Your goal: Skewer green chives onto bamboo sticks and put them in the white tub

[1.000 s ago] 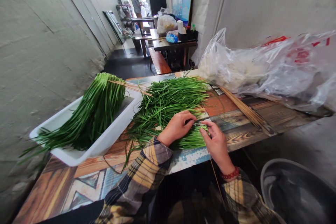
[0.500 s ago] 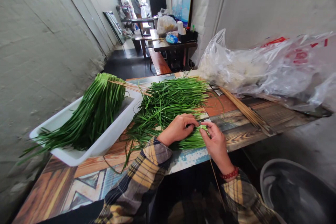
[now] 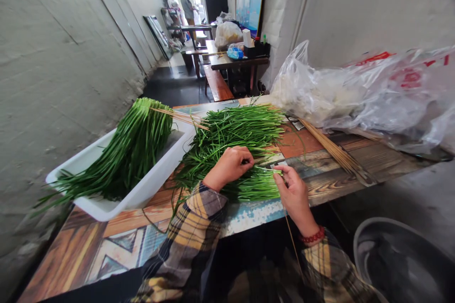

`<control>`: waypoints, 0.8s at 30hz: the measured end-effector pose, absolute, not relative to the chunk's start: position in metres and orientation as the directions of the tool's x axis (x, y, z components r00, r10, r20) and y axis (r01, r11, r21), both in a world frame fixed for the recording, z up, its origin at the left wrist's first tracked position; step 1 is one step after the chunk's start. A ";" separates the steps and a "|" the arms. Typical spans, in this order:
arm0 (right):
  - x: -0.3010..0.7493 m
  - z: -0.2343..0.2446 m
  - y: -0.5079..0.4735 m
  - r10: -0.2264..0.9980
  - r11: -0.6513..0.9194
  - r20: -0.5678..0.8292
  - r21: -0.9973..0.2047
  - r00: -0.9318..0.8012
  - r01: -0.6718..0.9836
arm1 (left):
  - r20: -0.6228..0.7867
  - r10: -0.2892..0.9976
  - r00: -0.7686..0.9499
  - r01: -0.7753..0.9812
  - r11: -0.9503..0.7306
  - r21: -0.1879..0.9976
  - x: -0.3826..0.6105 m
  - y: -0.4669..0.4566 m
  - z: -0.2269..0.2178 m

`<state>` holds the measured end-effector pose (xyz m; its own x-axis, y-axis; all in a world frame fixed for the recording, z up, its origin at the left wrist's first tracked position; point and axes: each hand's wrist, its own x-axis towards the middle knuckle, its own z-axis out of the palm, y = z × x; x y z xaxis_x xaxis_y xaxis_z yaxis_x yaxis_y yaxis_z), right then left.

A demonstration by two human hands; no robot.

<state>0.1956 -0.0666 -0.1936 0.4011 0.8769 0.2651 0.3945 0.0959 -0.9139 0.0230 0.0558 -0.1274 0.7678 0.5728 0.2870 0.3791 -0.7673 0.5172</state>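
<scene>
A loose pile of green chives (image 3: 231, 135) lies on the patterned wooden table (image 3: 320, 175). My left hand (image 3: 229, 165) rests on the pile with its fingers curled around a chive stalk. My right hand (image 3: 293, 191) is closed in a pinch on the cut ends of a small row of chives (image 3: 261, 187) threaded on a thin bamboo skewer (image 3: 291, 241), which runs down past my wrist. Both sleeves are plaid; a red bead bracelet sits on the right wrist.
A white plastic tray (image 3: 142, 189) of skewered chives stands at the left. A bundle of bamboo skewers (image 3: 336, 151) and a big plastic bag (image 3: 355, 90) lie at the right. A grey basin (image 3: 398, 260) sits below right. A person (image 3: 186, 4) stands far back.
My left hand has drawn back to the left across the pile, away from my right hand. The right hand holds its place on the chive ends. The view has shifted slightly.
</scene>
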 end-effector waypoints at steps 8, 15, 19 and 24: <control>0.194 -0.192 -0.067 0.873 0.102 0.269 -0.916 0.407 0.387 | 0.346 0.630 0.696 0.421 -0.747 0.515 0.022 0.056 -0.124; 0.193 -0.190 -0.068 0.869 0.126 0.298 -0.906 0.395 0.405 | 0.355 0.650 0.672 0.473 -0.746 0.469 0.038 0.054 -0.139; 0.193 -0.189 -0.068 0.873 0.117 0.290 -0.905 0.393 0.409 | 0.358 0.651 0.669 0.538 -0.757 0.371 0.048 0.057 -0.148; 0.192 -0.188 -0.068 0.878 0.108 0.284 -0.901 0.385 0.419 | 0.306 0.644 0.701 0.598 -0.765 0.239 0.054 0.057 -0.147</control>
